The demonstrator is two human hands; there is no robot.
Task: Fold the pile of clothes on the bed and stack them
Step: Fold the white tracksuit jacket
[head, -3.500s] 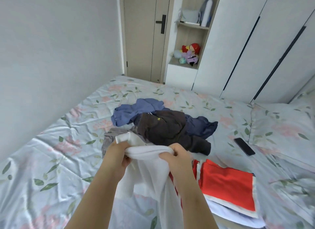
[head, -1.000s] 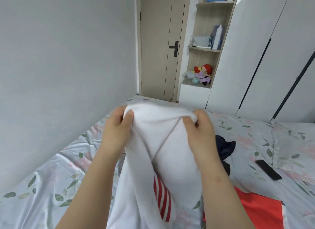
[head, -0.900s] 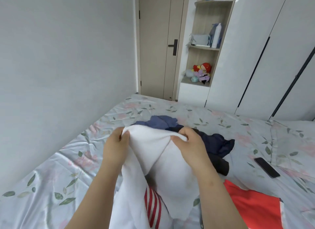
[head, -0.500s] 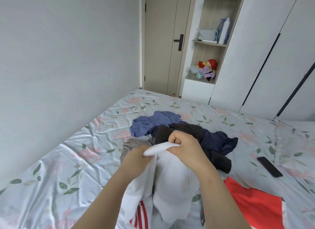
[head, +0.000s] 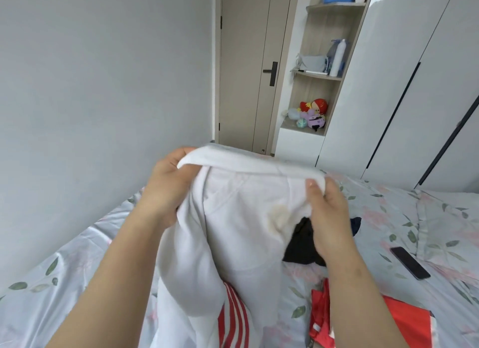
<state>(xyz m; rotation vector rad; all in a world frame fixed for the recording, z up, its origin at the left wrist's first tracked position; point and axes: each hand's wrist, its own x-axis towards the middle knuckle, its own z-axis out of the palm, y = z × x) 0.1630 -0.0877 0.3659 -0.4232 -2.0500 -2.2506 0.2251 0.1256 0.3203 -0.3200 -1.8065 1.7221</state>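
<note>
**Q:** Head view: what is the state of the hands?

**A:** The left hand (head: 166, 189) grips the left end of the white garment (head: 246, 231) at its top edge, fingers curled round the fabric. The right hand (head: 329, 213) pinches the right end, thumb on the near face.

**Q:** Where is the garment?

**A:** It is held up over the bed (head: 77, 283), near centre, with its red stripes (head: 233, 324) hanging low. The dark clothes (head: 300, 244) lie behind it. A folded red garment (head: 404, 327) lies near right, and a phone (head: 409, 262) lies farther right.

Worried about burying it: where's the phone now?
In the head view, the phone lies on the bed at far right, beyond the folded red garment, right of the right hand.
</note>
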